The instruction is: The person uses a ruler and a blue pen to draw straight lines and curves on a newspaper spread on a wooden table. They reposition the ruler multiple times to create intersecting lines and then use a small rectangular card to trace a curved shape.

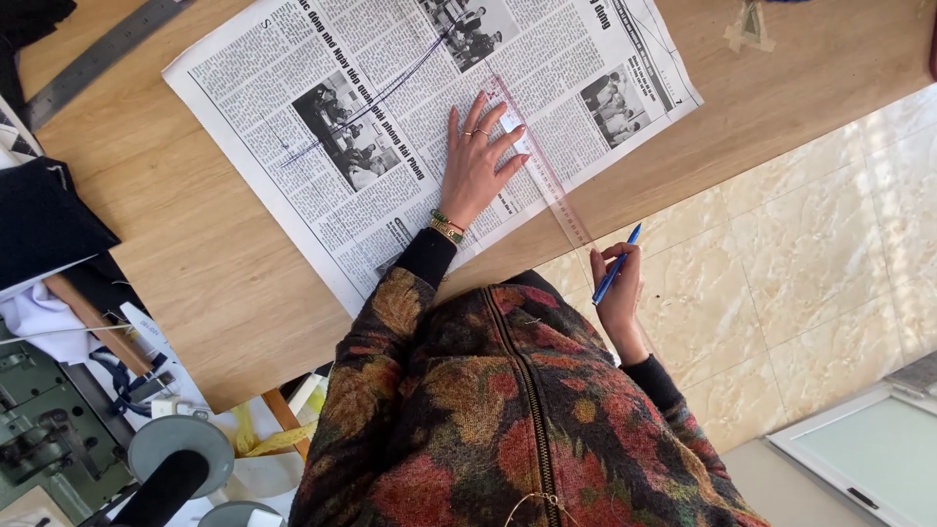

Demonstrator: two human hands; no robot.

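A newspaper sheet (322, 107) with blue pen lines drawn on it lies spread on the wooden table (195, 254). My left hand (476, 166) rests flat on it, fingers apart, with its fingertips pressing a clear pinkish ruler (556, 190) that runs diagonally over the paper's edge. My right hand (622, 298) hovers off the table edge, above the floor, and holds a blue pen (615, 265) whose tip points toward the ruler's near end. My sleeves and zipped jacket (508, 420) are dark with a floral pattern.
A long metal ruler (98, 54) lies at the table's far left corner. Dark cloth (49, 220) and white cloth (39, 317) sit at the left edge, above a green sewing machine (49, 429). A small paper scrap (750, 24) lies top right. Cream tiled floor (810, 263) is on the right.
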